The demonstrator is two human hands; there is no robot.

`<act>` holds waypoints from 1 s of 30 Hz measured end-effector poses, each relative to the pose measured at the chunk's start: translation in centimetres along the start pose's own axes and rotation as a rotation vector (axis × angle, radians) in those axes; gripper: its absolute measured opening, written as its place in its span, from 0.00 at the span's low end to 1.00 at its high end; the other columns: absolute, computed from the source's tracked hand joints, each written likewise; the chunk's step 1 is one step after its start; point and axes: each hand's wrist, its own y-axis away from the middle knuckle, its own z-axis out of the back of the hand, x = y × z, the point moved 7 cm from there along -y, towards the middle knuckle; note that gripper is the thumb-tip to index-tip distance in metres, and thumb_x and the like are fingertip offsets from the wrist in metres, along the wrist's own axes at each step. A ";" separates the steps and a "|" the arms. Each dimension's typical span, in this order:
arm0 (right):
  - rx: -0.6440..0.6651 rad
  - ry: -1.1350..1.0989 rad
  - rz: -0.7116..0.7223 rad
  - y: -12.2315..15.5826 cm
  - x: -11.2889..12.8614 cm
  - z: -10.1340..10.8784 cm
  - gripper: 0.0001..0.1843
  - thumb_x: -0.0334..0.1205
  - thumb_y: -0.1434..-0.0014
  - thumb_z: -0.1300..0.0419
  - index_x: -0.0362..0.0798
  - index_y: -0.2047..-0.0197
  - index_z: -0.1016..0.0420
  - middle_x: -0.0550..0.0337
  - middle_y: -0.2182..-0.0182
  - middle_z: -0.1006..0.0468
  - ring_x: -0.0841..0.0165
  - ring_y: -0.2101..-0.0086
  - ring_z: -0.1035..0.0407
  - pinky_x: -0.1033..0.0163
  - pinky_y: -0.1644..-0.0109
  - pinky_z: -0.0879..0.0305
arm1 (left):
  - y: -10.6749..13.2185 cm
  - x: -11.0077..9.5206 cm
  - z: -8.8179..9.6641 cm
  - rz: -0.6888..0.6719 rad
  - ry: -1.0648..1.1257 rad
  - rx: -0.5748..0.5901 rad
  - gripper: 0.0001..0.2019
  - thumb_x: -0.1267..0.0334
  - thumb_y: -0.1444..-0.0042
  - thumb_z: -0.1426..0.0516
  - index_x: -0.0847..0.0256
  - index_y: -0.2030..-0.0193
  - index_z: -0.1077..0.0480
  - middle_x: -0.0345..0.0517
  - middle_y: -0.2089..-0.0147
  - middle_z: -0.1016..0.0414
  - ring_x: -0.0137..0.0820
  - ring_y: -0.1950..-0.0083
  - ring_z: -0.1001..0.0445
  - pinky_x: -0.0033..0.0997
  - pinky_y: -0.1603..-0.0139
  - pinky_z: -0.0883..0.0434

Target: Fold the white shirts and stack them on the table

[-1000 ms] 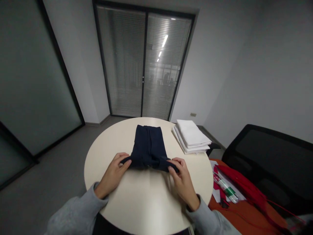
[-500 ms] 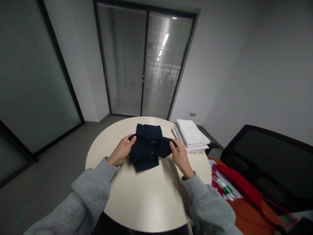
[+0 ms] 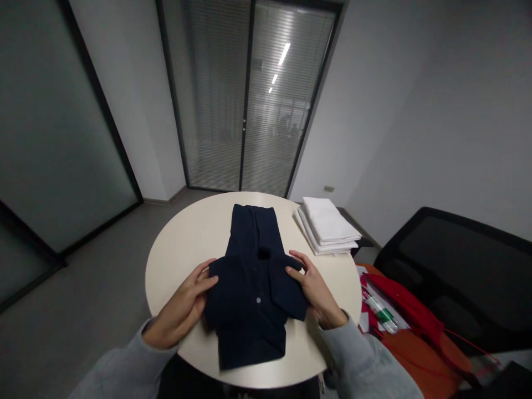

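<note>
A navy button-front shirt (image 3: 249,288) lies lengthwise on the round table (image 3: 187,233), its far part flat and narrow, its near part partly raised. A pale button shows near its middle. At its left edge, my left hand (image 3: 189,302) pinches the cloth between thumb and fingers. My right hand (image 3: 313,285) grips the right edge, near what looks like a short sleeve, with the thumb on top. The shirt's near hem hangs close to the front rim of the table.
Folded white cloths (image 3: 326,224) are stacked at the table's back right. Beyond the right rim stands an orange-seated chair (image 3: 428,354) with a black mesh back, holding a red item (image 3: 409,302) and a clear plastic bottle (image 3: 384,316). Glass doors (image 3: 245,111) stand behind.
Both hands have drawn the near part of the shirt toward me, and the shirt now stretches out longer over the table. The view has tilted slightly down.
</note>
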 end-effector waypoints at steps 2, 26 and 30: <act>-0.105 -0.055 -0.027 2.0 -2.0 1.1 0.32 0.45 0.50 0.27 0.56 0.43 0.29 0.55 0.46 0.22 0.58 0.53 0.22 0.51 0.51 0.21 | 2.7 2.0 1.5 -0.046 -0.082 -0.096 0.32 0.51 0.43 0.37 0.48 0.32 0.37 0.51 0.28 0.35 0.47 0.31 0.31 0.44 0.37 0.25; -0.044 1.091 0.483 14.9 -3.8 2.8 0.25 0.50 0.37 0.36 0.68 0.37 0.27 0.54 0.34 0.33 0.45 0.39 0.34 0.36 0.41 0.29 | 11.4 6.8 3.2 -0.294 -1.002 0.069 0.28 0.52 0.47 0.33 0.33 0.39 0.27 0.41 0.30 0.31 0.51 0.37 0.25 0.50 0.44 0.19; 0.077 1.305 0.569 14.0 -1.5 -0.8 0.30 0.47 0.30 0.43 0.63 0.27 0.40 0.58 0.26 0.45 0.48 0.30 0.47 0.36 0.31 0.40 | 9.4 1.6 2.0 -0.464 -1.336 -0.061 0.20 0.49 0.36 0.42 0.46 0.39 0.26 0.43 0.31 0.30 0.43 0.38 0.24 0.45 0.40 0.23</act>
